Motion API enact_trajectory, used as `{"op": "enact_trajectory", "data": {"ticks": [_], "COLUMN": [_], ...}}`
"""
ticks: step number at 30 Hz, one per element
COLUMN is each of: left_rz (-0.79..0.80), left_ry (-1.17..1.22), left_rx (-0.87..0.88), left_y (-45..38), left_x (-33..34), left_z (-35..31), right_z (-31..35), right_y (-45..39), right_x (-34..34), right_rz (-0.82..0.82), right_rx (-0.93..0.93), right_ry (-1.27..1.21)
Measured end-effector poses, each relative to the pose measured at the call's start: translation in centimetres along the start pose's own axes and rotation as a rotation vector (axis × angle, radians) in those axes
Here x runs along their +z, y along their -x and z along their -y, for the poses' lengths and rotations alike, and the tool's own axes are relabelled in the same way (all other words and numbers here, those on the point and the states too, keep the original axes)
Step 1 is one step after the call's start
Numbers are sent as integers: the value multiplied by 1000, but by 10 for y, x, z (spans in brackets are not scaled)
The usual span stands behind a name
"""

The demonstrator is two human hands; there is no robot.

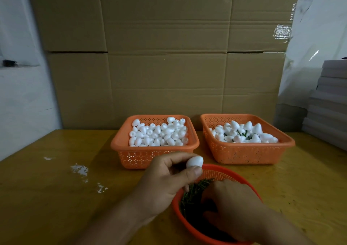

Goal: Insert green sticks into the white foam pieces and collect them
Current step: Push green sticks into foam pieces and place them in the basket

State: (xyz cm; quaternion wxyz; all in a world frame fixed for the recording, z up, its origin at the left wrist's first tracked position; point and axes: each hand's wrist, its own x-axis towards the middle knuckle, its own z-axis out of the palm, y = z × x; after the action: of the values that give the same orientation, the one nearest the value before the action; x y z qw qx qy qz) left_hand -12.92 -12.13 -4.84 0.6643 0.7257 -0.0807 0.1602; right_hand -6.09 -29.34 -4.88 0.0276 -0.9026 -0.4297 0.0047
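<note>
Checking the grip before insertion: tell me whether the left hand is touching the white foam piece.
Touching. The head view shows the left hand pinching the white foam piece between thumb and fingertips, above the round basket.

A tall wall of brown corrugated cardboard boxes (165, 56) stands behind the yellow wooden table (56, 197). Stacked grey flat boards (328, 105) sit at right

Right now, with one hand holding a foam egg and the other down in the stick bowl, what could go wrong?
1. The left hand pinches the foam piece only at the fingertips; it could slip or dent when a stick is pushed in.
2. The right hand digs into the green sticks in the round bowl, which sits near the table's front and might tip.
</note>
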Motion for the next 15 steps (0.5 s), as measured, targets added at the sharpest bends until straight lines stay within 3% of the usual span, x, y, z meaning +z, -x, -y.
{"op": "enact_trajectory", "data": {"ticks": [8,15], "left_rz": [-7,18], "left_ry": [322,457], "left_rx": [-149,-243], "left_y": [-2,-4], "left_x": [0,-5], "left_z": [-6,-8], "right_z": [-1,-1], "right_y": [1,1], "right_x": [-1,-6], "right_rz": [-53,-251], "right_rx": [31,91], "right_ry": [-6,-166]}}
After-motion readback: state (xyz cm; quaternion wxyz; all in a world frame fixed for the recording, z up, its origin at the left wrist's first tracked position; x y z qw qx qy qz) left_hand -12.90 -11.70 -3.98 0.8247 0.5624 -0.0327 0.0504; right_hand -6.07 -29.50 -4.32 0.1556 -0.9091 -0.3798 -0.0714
